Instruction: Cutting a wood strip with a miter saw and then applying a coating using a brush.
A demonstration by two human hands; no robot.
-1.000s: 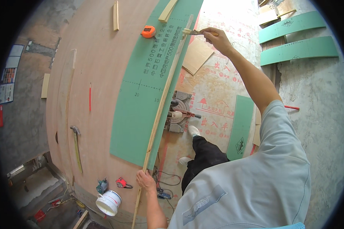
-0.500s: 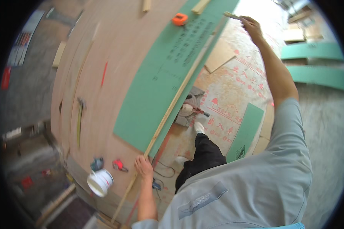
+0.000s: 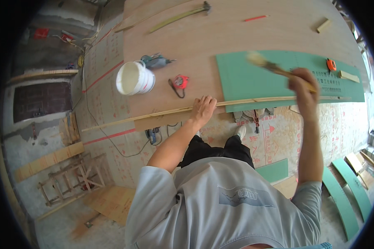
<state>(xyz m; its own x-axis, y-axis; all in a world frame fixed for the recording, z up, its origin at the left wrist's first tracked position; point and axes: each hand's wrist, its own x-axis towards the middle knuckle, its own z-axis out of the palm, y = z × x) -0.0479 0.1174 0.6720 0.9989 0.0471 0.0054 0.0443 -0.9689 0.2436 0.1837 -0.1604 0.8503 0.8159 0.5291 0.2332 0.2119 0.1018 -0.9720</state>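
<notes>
My right hand point(image 3: 305, 89) is closed round the handle of a paintbrush point(image 3: 272, 67), which is blurred by motion. Its pale bristles point left, above a green board point(image 3: 253, 81) lying on the worktable point(image 3: 187, 45). Along the table's near edge runs a long, thin wooden strip point(image 3: 154, 113), partly over the board and reaching past the table on the left. My left hand point(image 3: 203, 108) grips that strip just left of the board, fingers over its top. Beyond this hand sit a red tape measure point(image 3: 180, 81), a white bucket point(image 3: 147, 79) and a teal power tool point(image 3: 156, 61).
A hammer point(image 3: 183, 16) and a red pencil point(image 3: 256, 18) lie farther back. Right of them are an orange tape measure point(image 3: 331, 64) and small wood pieces point(image 3: 324, 25). On the floor are a cable point(image 3: 108, 139), a wooden frame point(image 3: 73, 178) and green strips point(image 3: 340, 199).
My view has swung left. The paintbrush has come from beyond the board's far right end to above the board, nearer my left hand. My left hand stays on the wooden strip.
</notes>
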